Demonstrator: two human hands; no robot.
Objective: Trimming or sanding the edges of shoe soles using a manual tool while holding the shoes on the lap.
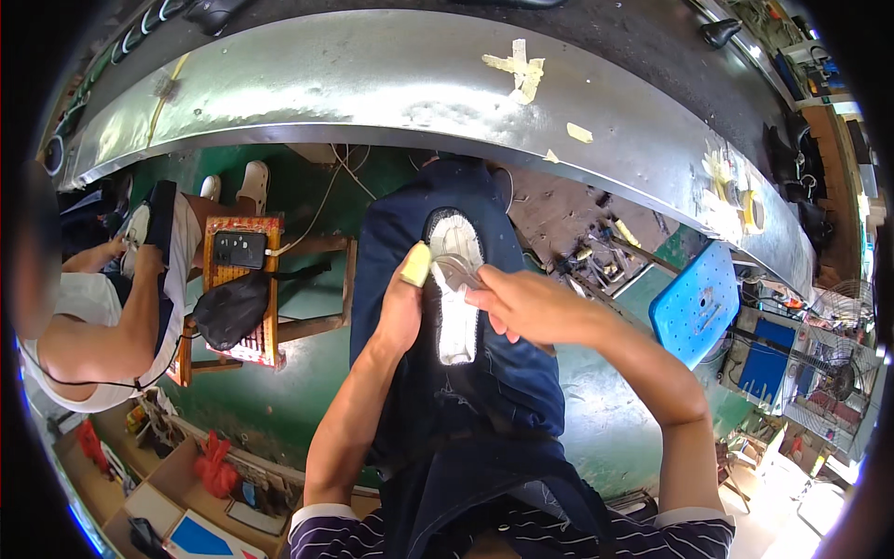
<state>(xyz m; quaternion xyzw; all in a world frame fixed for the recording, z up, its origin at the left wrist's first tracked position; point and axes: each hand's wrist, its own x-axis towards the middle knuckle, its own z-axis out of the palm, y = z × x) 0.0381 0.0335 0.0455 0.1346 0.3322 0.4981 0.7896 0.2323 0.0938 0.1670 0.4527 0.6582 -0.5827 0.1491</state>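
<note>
Across my lap lies a shoe (458, 340) with its underside up, showing a white, rough bottom inside a dark edge. My left hand (403, 307) grips its left side. The thumb, wrapped in something yellow, lies along the edge, and the other fingers are mostly hidden. My right hand (515, 303) is closed over the middle of the shoe from the right. Its fingers pinch a greyish, curved piece (453, 271) against the white surface; its exact kind is unclear. A dark blue apron (391, 224) covers my legs beneath the shoe.
A metal-faced bench (372, 79) curves across the front, with tape scraps on it. At left, a person (102, 317) handles a light shoe beside a wooden stool (272, 233) bearing a phone and black bag. A blue plastic stool (698, 303) stands right, near scattered tools. Shelves (177, 456) are lower left.
</note>
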